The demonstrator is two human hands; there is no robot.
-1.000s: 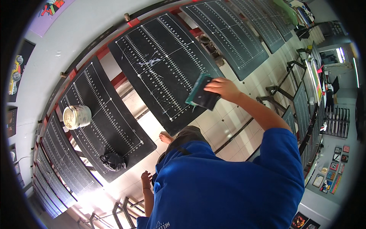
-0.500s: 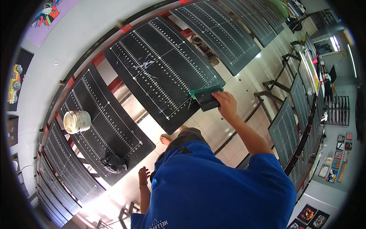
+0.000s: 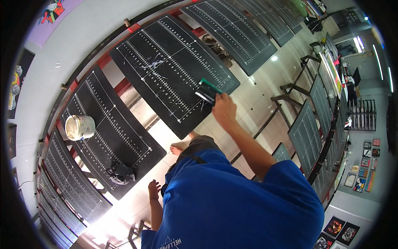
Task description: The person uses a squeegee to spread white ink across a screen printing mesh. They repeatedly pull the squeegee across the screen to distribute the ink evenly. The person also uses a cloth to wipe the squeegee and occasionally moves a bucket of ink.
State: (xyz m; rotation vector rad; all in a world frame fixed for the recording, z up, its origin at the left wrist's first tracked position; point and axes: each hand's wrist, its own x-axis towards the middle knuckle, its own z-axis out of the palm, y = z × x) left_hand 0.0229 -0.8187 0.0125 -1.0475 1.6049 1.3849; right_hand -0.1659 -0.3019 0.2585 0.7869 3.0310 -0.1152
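Note:
My right hand (image 3: 224, 108) is closed on a squeegee (image 3: 208, 91) with a black holder and a green blade edge. The squeegee is over the near right part of a large black board (image 3: 182, 62) marked with white grid lines; contact cannot be made out. Pale scraps or smears (image 3: 154, 64) lie on the board's left half. My left hand (image 3: 154, 189) hangs low beside my body, empty, its fingers loosely apart. Nearest to it is a crumpled black bundle (image 3: 120, 173) on the neighbouring black board (image 3: 132, 137).
A white bucket (image 3: 80, 127) stands on the neighbouring board. More marked boards (image 3: 232, 33) run along the rail on both sides. To the right, across a tiled floor (image 3: 248, 99), stands another rack of boards (image 3: 306, 137) with dark metal supports (image 3: 298, 89).
My right hand has brought the squeegee leftward and farther in over the board, turning it so the holder tilts differently. My left hand stays low at my side. The view has shifted slightly.

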